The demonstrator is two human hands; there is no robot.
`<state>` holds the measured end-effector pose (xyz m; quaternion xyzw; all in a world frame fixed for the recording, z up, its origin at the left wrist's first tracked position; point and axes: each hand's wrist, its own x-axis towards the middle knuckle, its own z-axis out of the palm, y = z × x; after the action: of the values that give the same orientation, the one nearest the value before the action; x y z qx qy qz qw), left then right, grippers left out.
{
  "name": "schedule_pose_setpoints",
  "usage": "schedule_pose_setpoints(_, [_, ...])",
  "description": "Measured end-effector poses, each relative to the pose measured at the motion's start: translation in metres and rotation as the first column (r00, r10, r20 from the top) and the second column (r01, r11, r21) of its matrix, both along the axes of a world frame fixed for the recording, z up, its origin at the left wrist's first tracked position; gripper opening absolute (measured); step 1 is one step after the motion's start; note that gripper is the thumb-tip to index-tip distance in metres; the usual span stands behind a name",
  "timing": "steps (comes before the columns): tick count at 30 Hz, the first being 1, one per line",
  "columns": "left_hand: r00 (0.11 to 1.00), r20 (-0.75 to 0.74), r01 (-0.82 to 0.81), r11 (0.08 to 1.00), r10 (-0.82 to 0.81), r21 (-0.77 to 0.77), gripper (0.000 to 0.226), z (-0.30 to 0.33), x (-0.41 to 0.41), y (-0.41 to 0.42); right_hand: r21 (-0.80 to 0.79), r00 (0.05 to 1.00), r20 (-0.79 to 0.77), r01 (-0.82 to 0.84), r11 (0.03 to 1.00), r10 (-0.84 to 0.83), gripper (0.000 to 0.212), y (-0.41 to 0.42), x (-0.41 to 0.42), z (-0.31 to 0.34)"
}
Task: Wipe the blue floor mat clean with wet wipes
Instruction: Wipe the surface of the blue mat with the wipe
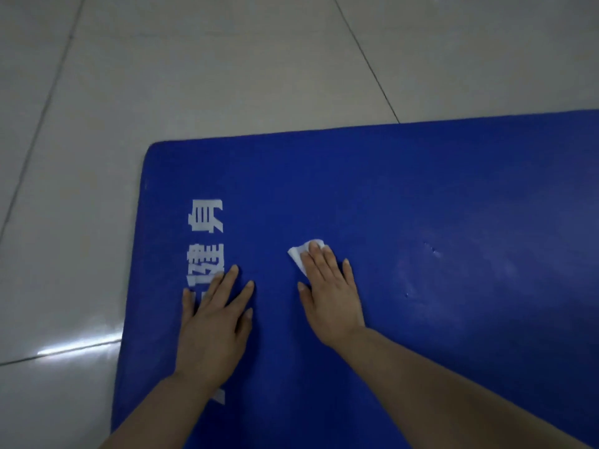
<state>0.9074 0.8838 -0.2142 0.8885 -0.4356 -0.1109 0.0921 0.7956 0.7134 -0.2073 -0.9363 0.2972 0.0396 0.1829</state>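
Observation:
The blue floor mat (421, 196) lies flat on the tiled floor and fills the lower right of the view, with white printed characters (205, 218) along its left side. My right hand (330, 293) lies flat with straight fingers on a white wet wipe (299, 254), pressing it onto the mat near the middle. Only the wipe's far left corner shows beyond the fingertips. My left hand (214, 322) rests flat on the mat, fingers spread, partly covering the lower printed characters.
Pale glossy floor tiles (194, 66) with dark grout lines surround the mat to the left and beyond its far edge. A few small scuffs and pale marks (434, 251) show on the mat to the right of my right hand.

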Motion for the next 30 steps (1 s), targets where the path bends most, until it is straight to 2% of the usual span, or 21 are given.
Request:
schedule_pose_setpoints(3, [1.000,0.019,-0.002,0.993,0.004,-0.116,0.051,0.000,-0.005,0.004,-0.109,1.000,0.002,0.013,0.994,-0.013,0.067,0.014,-0.032,-0.006])
schedule_pose_setpoints(5, [0.999,0.027,-0.022,0.981,0.028,-0.195,0.047,0.004,-0.009,0.012,-0.250,0.992,0.042,0.126,0.960,-0.119,0.056,0.014,-0.058,-0.008])
schedule_pose_setpoints(8, [0.999,0.031,-0.029,0.960,0.039,-0.278,0.034,0.005,-0.022,0.029,-0.193,0.910,-0.050,0.395,0.898,-0.411,0.050,0.001,-0.074,-0.008])
schedule_pose_setpoints(10, [0.999,0.041,-0.006,0.957,0.018,-0.291,0.031,0.002,-0.030,0.041,-0.197,0.899,-0.013,0.426,0.883,-0.437,0.055,0.010,-0.058,-0.008])
schedule_pose_setpoints(12, [0.999,0.039,-0.008,0.958,0.020,-0.285,0.031,-0.001,-0.034,0.054,-0.172,0.960,0.055,0.281,0.944,-0.276,0.059,0.038,-0.027,-0.003])
schedule_pose_setpoints(14, [0.999,0.041,-0.015,0.957,0.028,-0.289,0.031,-0.001,-0.034,0.064,-0.095,0.997,0.066,0.037,0.995,-0.031,0.060,0.075,-0.002,-0.005])
schedule_pose_setpoints(17, [0.998,0.042,-0.034,0.958,0.048,-0.285,0.039,0.003,-0.033,0.075,-0.061,0.957,0.024,-0.286,0.956,0.288,0.063,0.109,0.010,-0.001])
schedule_pose_setpoints(19, [0.997,0.044,-0.046,0.955,0.062,-0.293,0.038,0.005,-0.034,0.080,-0.193,0.918,0.011,-0.388,0.901,0.397,0.060,0.096,-0.003,-0.006])
schedule_pose_setpoints(20, [0.997,0.048,-0.048,0.952,0.065,-0.301,0.036,0.006,-0.035,0.080,-0.262,0.939,0.005,-0.330,0.907,0.343,0.061,0.083,-0.014,-0.008])
schedule_pose_setpoints(22, [0.997,0.053,-0.039,0.948,0.059,-0.315,0.034,0.006,-0.038,0.081,-0.317,1.000,0.026,-0.003,0.948,0.012,0.067,0.046,-0.041,-0.008])
schedule_pose_setpoints(23, [0.997,0.056,-0.028,0.948,0.048,-0.318,0.036,0.005,-0.039,0.081,-0.313,0.982,0.051,0.187,0.931,-0.180,0.066,0.025,-0.055,-0.005])
schedule_pose_setpoints(25, [0.997,0.067,-0.007,0.946,0.030,-0.325,0.040,0.003,-0.040,0.080,-0.244,0.909,-0.034,0.396,0.885,-0.416,0.060,-0.003,-0.068,-0.001])
schedule_pose_setpoints(26, [0.997,0.067,-0.007,0.946,0.030,-0.324,0.044,0.003,-0.040,0.078,-0.217,0.894,-0.039,0.429,0.877,-0.447,0.061,-0.006,-0.065,0.002])
schedule_pose_setpoints(28, [0.997,0.061,-0.015,0.944,0.037,-0.330,0.043,0.006,-0.040,0.075,-0.184,0.926,0.024,0.374,0.909,-0.376,0.066,0.012,-0.044,0.003])
schedule_pose_setpoints(30, [0.998,0.055,-0.018,0.937,0.039,-0.349,0.033,0.013,-0.040,0.072,-0.123,0.985,0.051,0.169,0.978,-0.163,0.067,0.047,-0.013,-0.001])
